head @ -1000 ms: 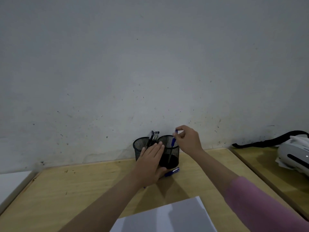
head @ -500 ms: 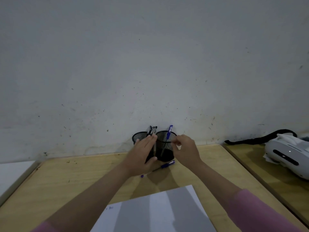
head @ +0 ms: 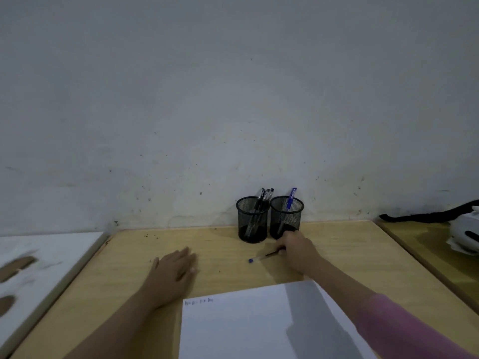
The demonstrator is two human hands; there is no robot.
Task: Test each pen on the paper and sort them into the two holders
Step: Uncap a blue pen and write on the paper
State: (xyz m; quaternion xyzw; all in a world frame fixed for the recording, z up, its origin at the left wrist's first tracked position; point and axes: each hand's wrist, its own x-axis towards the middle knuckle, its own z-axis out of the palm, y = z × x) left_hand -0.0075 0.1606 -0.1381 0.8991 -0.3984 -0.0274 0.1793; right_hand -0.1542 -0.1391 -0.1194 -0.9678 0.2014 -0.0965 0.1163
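Observation:
Two black mesh holders stand side by side against the wall. The left holder has several black pens in it. The right holder carries one blue-capped pen. A blue pen lies on the wooden table in front of them, and my right hand is closed on its right end. My left hand rests flat on the table, fingers apart, holding nothing. A white sheet of paper with small scribbles in its top left corner lies near me.
The wooden table ends at raised edges left and right. A white board lies to the left. On the neighbouring surface to the right sit a white device and a black strap.
My right hand let go of the blue pen in the right holder and dropped to the pen on the table. My left hand left the holders and moved left, down onto the table.

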